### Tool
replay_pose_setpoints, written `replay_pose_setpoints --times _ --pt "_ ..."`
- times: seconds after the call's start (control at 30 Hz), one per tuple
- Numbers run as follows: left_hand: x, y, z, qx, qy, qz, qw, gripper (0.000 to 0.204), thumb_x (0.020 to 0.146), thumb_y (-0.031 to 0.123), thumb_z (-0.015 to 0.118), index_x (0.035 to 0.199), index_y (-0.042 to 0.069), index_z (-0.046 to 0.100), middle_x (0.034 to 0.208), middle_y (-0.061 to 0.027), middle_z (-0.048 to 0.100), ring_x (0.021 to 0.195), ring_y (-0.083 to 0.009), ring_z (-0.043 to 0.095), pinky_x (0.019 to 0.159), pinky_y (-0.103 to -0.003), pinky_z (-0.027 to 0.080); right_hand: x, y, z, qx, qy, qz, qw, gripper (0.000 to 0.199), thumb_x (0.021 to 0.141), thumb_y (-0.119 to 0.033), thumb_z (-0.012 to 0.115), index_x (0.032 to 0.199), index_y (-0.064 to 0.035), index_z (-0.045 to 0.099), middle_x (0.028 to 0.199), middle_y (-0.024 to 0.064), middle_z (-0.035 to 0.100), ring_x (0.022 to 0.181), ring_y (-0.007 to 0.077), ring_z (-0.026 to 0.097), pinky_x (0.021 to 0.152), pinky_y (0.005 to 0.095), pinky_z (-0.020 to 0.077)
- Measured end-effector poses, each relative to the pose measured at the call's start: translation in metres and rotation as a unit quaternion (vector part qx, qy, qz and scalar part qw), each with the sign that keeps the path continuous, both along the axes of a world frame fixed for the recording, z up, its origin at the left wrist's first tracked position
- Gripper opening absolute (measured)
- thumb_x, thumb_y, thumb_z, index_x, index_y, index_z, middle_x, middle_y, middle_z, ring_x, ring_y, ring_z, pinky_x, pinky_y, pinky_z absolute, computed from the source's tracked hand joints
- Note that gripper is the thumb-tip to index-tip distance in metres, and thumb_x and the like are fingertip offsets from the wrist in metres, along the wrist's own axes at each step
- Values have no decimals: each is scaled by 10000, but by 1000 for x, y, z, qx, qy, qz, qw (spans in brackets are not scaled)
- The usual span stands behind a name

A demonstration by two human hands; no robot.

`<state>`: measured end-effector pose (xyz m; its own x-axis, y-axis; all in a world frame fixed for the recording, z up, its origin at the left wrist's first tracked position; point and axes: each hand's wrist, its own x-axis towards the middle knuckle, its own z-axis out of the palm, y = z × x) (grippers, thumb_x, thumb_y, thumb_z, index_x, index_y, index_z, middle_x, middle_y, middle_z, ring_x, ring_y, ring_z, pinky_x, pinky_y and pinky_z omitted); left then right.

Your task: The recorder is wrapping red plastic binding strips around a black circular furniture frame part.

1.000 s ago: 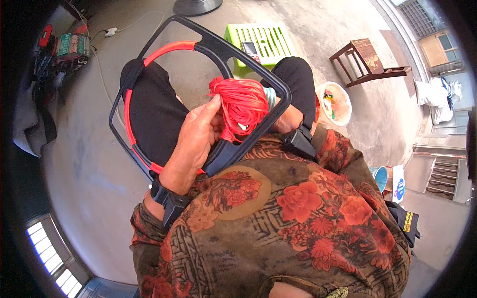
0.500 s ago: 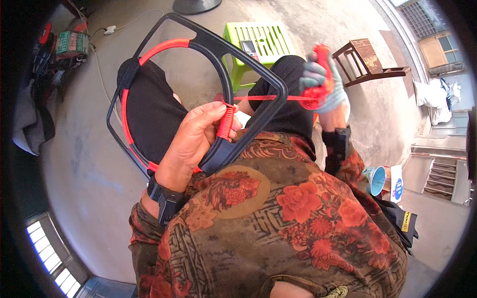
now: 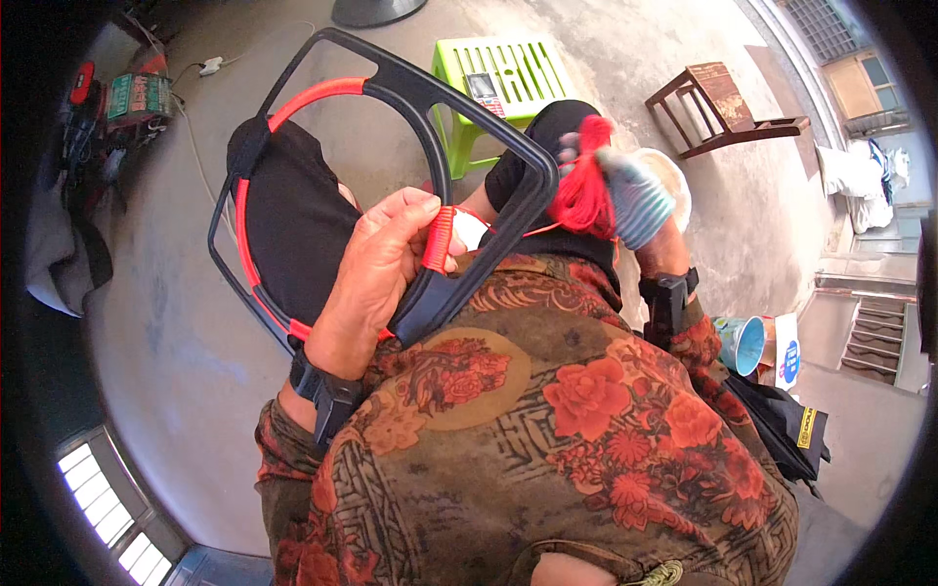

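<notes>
My bare left hand (image 3: 376, 269) grips the inner ring of a black plastic frame (image 3: 532, 132), pinching the red cord wrapped round it in a tight coil (image 3: 439, 239). More stretches of the ring are red, at its upper and left sides. My right hand (image 3: 635, 195), in a striped grey-blue glove, holds a bundle of red cord (image 3: 584, 190) to the right of the frame. A thin strand sags from the bundle to the coil, passing behind the frame's outer bar. The frame rests over my lap, above my dark trouser legs.
Ahead stands a green plastic stool (image 3: 513, 83) with a phone (image 3: 484, 93) on it. A wooden chair (image 3: 718, 103) is at the far right, and a pale round bucket (image 3: 669, 181) is beside my right hand. A blue bucket (image 3: 747, 345) and black bag (image 3: 777, 420) are lower right.
My right hand has moved a little left with the cord bundle, and the strand has gone from taut to slack. My left hand keeps its grip on the ring.
</notes>
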<state>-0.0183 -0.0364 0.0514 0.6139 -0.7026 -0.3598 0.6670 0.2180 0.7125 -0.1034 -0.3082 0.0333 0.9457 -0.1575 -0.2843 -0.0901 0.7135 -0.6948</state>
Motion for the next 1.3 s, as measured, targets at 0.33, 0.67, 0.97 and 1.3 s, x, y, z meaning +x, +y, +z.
replay_pose_setpoints --times 0.33,0.67,0.97,1.3 --pt "-5 4 1 -2 -34 9 999 118 878 149 518 911 38 543 738 -95 620 609 -156 606 547 -259 498 55 76 13 -122 -165 199 958 512 800 -185 643 1244 1 467 1112 73 592 983 121 538 886 265 421" --pt "-1 1 7 8 5 6 1000 353 940 323 409 1032 12 547 853 -97 639 665 -165 613 563 -277 501 59 100 -9 335 -55 309 889 347 894 -259 529 1169 -47 525 1093 96 579 973 154 574 769 271 508" --pt "3 8 -7 -22 69 -28 997 362 941 284 389 1072 -22 532 830 -125 629 677 -190 602 630 -294 492 90 67 -2 250 -62 0 966 239 882 -269 527 972 -48 529 877 62 581 761 206 574 796 396 459" --pt "-1 5 -4 -3 55 -26 998 341 917 266 454 1084 -20 535 746 -99 602 635 -157 568 620 -263 477 -31 13 12 -23 -26 156 987 399 927 -431 407 959 -37 459 538 -16 421 400 102 366 422 250 319"
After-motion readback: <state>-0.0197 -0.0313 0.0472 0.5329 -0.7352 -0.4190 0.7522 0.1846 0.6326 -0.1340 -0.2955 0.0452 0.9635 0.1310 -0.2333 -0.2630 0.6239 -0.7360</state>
